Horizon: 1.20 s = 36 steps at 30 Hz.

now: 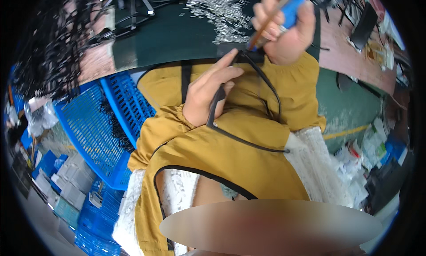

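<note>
My left hand [207,92] rests over my lap at the table's near edge, fingers pinched near a small dark block [253,56]. A black cord [248,143] runs from this hand across my yellow apron, with a flat, thicker section by the palm; a second loop [271,83] hangs from the block. My right hand [288,38] is closed around a blue object [291,13], its kind blurred. A long thin brown stick [269,18] slants down past these fingers, its tip beside the block. Whether stick and blue object are one tool, I cannot tell.
Small shiny metal pieces [222,14] lie piled on the dark green table mat [151,47]. Tangled black cords [53,43] heap at the left, more parts at the far right. Blue plastic baskets [86,123] stand left of me; bags and litter [355,160] lie at the right.
</note>
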Tool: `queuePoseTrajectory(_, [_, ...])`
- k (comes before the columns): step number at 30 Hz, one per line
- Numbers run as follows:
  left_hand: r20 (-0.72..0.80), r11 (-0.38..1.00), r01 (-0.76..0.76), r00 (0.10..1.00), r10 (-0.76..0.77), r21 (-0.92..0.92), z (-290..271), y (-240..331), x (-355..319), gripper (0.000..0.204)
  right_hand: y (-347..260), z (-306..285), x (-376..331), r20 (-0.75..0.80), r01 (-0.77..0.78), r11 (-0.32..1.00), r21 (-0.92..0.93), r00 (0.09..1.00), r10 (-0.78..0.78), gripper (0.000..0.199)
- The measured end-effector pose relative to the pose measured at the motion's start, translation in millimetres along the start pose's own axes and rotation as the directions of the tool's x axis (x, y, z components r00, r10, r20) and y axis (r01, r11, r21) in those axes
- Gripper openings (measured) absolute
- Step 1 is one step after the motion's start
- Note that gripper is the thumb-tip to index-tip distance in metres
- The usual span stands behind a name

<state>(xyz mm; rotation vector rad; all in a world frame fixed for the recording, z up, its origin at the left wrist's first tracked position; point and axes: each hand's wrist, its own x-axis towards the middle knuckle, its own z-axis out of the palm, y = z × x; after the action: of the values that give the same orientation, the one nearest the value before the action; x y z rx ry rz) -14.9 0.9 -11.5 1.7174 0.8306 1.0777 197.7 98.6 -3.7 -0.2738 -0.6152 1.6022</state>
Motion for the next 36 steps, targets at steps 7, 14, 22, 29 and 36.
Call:
queuePoseTrajectory(7, [-0.622,0.969,0.205,0.779,-0.078,0.135,-99,41,-26,0.022,-60,-10,-14,-0.374,0.204,0.938,-0.279,0.877,-0.302,0.045])
queuePoseTrajectory(14, [-0.811,0.792,0.560,0.566,-0.150,0.244,-168,11,4,0.073,-83,-57,-28,-0.217,0.294,0.840,-0.455,0.879,-0.425,0.039])
queuePoseTrajectory(22, [-0.573,0.500,0.327,0.657,0.490,0.802,-165,-13,48,0.052,-101,-60,-67,0.154,0.064,-0.428,-0.902,0.972,-0.179,0.037])
queuePoseTrajectory(29, [-0.329,0.282,0.283,0.935,0.130,0.917,-149,-19,80,0.024,-103,-75,-71,0.054,0.003,-0.505,-0.863,0.995,-0.085,0.019])
queuePoseTrajectory(36, [-0.153,0.279,0.100,0.972,0.176,0.955,-146,18,132,0.018,-122,-66,-101,-0.205,-0.290,-0.127,-0.949,0.869,-0.451,0.025])
